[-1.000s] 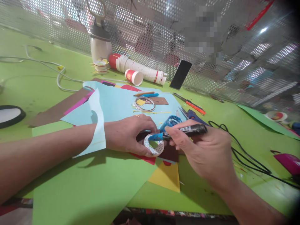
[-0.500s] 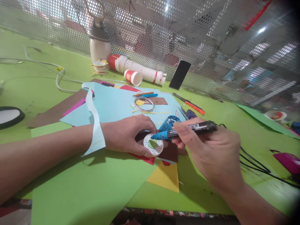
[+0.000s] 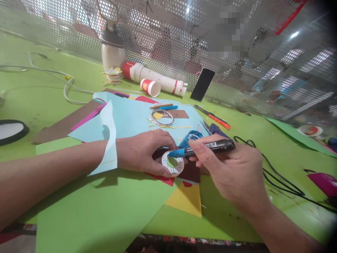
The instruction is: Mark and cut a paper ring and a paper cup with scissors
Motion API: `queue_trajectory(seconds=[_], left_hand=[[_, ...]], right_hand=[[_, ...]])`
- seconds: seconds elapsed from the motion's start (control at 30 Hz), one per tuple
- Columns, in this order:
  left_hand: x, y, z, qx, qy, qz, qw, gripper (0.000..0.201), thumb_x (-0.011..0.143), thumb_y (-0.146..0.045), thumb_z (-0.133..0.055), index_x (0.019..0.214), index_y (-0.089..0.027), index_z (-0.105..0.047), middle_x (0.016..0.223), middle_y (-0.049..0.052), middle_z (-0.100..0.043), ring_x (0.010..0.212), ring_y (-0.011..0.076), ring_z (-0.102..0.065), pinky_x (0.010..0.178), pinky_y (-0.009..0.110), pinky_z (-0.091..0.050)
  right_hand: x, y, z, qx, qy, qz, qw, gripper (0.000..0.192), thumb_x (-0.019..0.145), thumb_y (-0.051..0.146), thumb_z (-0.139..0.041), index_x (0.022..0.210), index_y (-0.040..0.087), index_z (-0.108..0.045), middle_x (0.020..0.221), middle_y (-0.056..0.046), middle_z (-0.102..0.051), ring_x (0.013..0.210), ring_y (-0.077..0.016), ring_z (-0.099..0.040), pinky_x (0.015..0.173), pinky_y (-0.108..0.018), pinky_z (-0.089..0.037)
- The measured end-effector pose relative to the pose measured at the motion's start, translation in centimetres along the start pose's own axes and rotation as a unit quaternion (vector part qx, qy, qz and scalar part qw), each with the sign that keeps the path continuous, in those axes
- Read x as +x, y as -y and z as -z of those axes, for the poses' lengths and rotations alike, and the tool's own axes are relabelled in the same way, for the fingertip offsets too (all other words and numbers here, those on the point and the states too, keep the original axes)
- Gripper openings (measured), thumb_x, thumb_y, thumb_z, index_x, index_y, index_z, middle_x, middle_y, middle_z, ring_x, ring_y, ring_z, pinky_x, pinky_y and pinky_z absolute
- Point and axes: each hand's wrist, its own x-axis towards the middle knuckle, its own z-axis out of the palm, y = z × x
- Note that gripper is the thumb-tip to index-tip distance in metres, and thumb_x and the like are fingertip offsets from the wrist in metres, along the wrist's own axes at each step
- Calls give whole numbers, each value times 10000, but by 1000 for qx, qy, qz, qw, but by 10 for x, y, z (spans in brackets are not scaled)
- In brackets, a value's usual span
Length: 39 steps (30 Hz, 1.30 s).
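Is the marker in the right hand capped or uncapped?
Uncapped: the marker in the right hand shows a bare blue tip pointing at the white paper ring, which the left hand steadies.
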Motion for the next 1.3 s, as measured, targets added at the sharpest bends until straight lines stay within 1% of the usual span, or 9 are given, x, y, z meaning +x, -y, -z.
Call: queue_trajectory(seconds=[0.17,0.37,0.5,0.57,0.7,0.93,1.07,1.23,1.3], left_hand=[[0,0,0,-1,0,-1,1000,452,758,-402,-759,1124,-159,-649,1147,104,-631,1049,248,-576,921,357,-457],[0,0,-1,11,-1,-6,1000,411,759,-395,-757,1095,-181,-655,1115,86,-639,1020,243,-581,910,356,-462],[0,1,-1,1,-4,-18,1000,402,760,-397,-763,1089,-189,-662,1123,87,-645,1047,251,-584,931,365,-458],[1,1,-1,-5,-6,-20,1000,396,759,-390,-768,1082,-186,-664,1125,90,-647,1058,253,-585,939,365,-456],[1,0,-1,-1,-4,-10,1000,395,751,-364,-778,1079,-175,-666,1116,93,-646,1052,260,-587,932,367,-458],[0,1,-1,6,-3,-10,1000,400,770,-399,-747,1098,-189,-659,1112,82,-641,1038,256,-584,922,371,-458],[0,2,-2,2,-4,-6,1000,430,751,-414,-759,1104,-191,-656,1104,79,-637,1038,261,-581,909,364,-462],[0,2,-1,-5,-8,-4,1000,415,747,-414,-771,1071,-183,-654,1122,90,-634,1052,261,-581,929,371,-457],[0,2,-1,-6,-7,-2,1000,412,748,-411,-773,1067,-180,-652,1130,92,-631,1055,259,-583,935,370,-457]], right_hand=[[0,-1,0,-6,-2,7,1000,208,830,310,-756,658,200,-714,534,49,-640,492,-100,-546,489,-211,-512],[-1,0,0,-22,1,1,1000,209,822,325,-759,651,210,-719,517,45,-648,470,-109,-561,454,-206,-502],[-2,2,-1,-64,2,48,997,228,830,285,-741,621,205,-698,504,39,-655,466,-110,-560,434,-205,-460],[-1,3,-1,-71,-2,60,996,248,834,281,-737,605,202,-685,502,38,-651,466,-106,-546,431,-203,-447],[-1,3,0,-70,-9,44,997,296,822,301,-753,563,196,-658,492,39,-634,459,-96,-501,428,-197,-441],[-1,-2,-2,-58,-10,36,998,322,825,343,-765,562,189,-662,505,28,-636,463,-104,-508,441,-225,-440],[0,-2,-1,-20,-13,15,1000,345,822,391,-771,563,194,-655,499,29,-630,448,-113,-527,431,-241,-443],[2,4,5,1,-71,38,997,375,849,351,-754,527,218,-614,511,39,-616,472,-112,-541,485,-251,-439],[3,5,7,1,-77,40,996,391,863,356,-740,519,222,-611,519,38,-616,493,-116,-545,520,-257,-442]])
